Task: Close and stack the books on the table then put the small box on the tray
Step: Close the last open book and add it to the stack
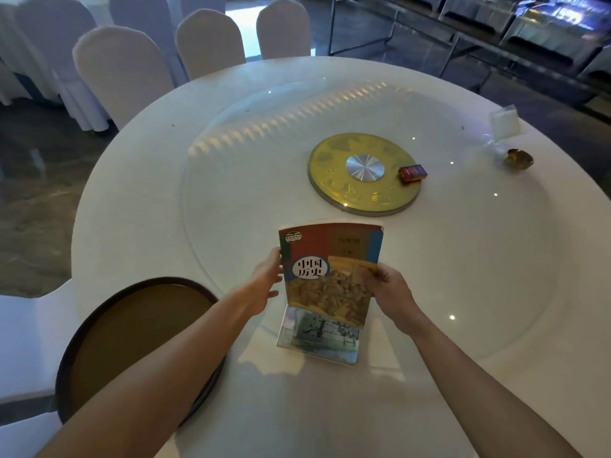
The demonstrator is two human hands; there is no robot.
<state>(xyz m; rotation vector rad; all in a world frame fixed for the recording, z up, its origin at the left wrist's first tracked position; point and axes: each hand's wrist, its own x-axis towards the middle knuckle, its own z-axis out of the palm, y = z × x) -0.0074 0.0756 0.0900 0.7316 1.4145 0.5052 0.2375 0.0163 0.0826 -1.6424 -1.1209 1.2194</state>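
Note:
A colourful closed book (330,269) is held up off the table between both hands. My left hand (266,282) grips its left edge and my right hand (388,289) grips its right edge. Beneath it a second closed book (319,335) lies flat on the white round table (132,209). A round brown tray (132,338) sits at the table's near left edge. A small red box (412,173) rests far off on the glass turntable, at the right rim of a gold disc (330,180).
A large glass turntable (248,166) covers the table's middle. A clear card holder (504,122) and a small dark gold object (519,159) stand at the far right. White-covered chairs (119,71) ring the far left side.

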